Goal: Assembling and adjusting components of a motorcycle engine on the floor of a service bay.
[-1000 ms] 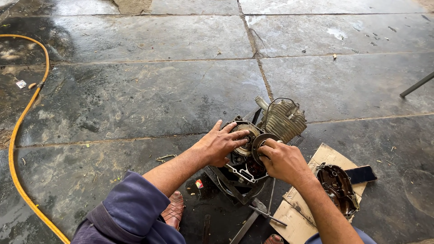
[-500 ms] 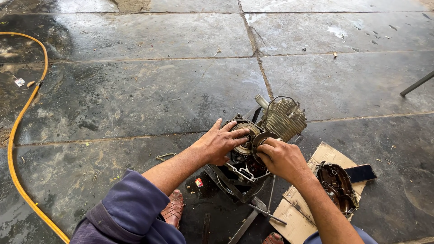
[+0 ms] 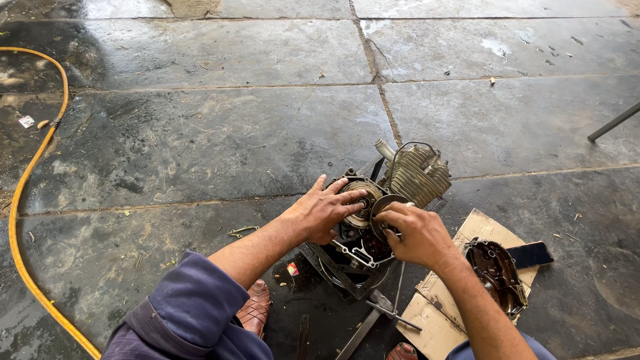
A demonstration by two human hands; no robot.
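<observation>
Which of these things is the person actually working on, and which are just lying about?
In hand:
left hand flat on the engine
right hand holding a round disc at the engine

Lying about:
yellow hose
engine cover on cardboard
dark phone
metal tools

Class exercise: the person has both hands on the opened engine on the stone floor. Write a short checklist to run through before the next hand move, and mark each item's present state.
1. Left hand steadies the engine: ok, palm lies on it.
2. Right hand grips the round disc: ok, fingers pinch its edge.
3. Disc seated flat: cannot tell, hand covers it.
4. Removed cover out of the way: ok, lies on the cardboard.
5. Hose away from the work: ok, far left.
6. Floor dry: not ok, wet patches show.
</observation>
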